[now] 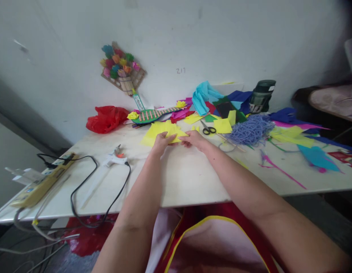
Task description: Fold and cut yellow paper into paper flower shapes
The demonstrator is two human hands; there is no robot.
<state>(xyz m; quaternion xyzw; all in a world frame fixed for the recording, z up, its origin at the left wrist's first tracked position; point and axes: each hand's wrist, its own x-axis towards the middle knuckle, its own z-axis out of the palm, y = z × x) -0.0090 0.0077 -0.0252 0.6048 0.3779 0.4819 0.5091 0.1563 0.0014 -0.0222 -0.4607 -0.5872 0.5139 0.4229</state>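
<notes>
My left hand [161, 141] and my right hand [195, 138] both reach across the white table [187, 178] and pinch a yellow sheet of paper [160, 131] that lies flat near the table's middle back. The left hand's fingers press on the sheet's near edge. On the right corner of that sheet my right hand's fingers grip. Black-handled scissors [208, 129] lie just right of my right hand, beside a smaller yellow paper square [222, 125].
A glue gun [115, 158] with a black cord and a yellow power strip [42, 184] lie at the left. A red plastic bag [106, 118], coloured paper scraps, purple string [250, 131], a dark bottle [261, 96] and a paper-flower craft [121, 68] on the wall stand behind.
</notes>
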